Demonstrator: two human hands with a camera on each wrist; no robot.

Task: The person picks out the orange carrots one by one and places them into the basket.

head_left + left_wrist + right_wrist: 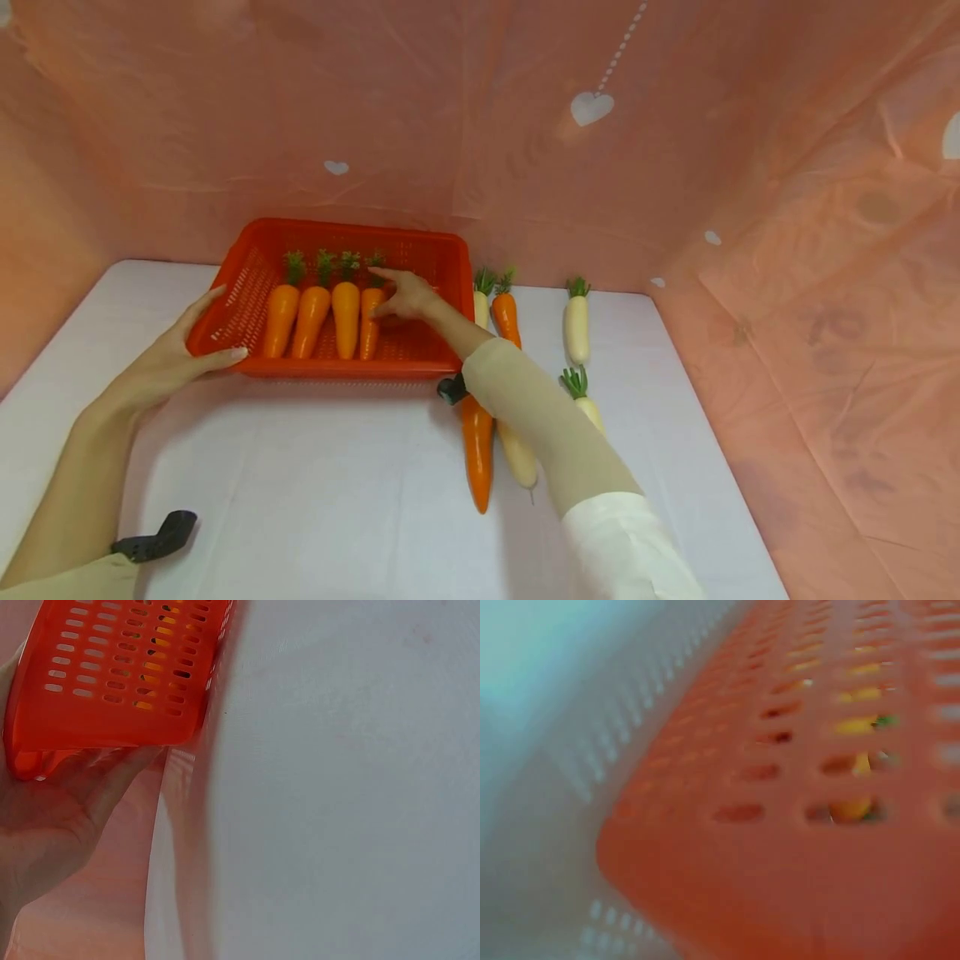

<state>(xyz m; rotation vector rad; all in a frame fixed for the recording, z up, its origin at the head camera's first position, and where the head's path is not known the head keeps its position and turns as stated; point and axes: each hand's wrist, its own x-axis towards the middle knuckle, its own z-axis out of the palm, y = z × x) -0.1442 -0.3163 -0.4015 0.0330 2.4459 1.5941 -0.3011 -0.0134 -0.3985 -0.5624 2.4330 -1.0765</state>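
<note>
A red-orange plastic basket [330, 367] stands on the table with several orange carrots [282, 310] lying side by side in it, leafy tops toward the back. My left hand [168, 358] holds the front left corner, thumb at the front rim and fingers along the left side. In the left wrist view that hand [56, 825] lies against the basket's rim [97, 724]. Inside the basket, my right hand [408, 297] is at the rightmost carrot [369, 329], index finger extended across its leafy top and thumb beside its body. The right wrist view shows only the perforated basket wall [780, 885], blurred.
Right of the basket lie a long carrot [478, 458], a white radish [517, 454] and another carrot [506, 312], partly under the right arm. Two more white radishes [577, 329] lie farther right. Pink cloth [487, 125] hangs behind the white table [315, 483].
</note>
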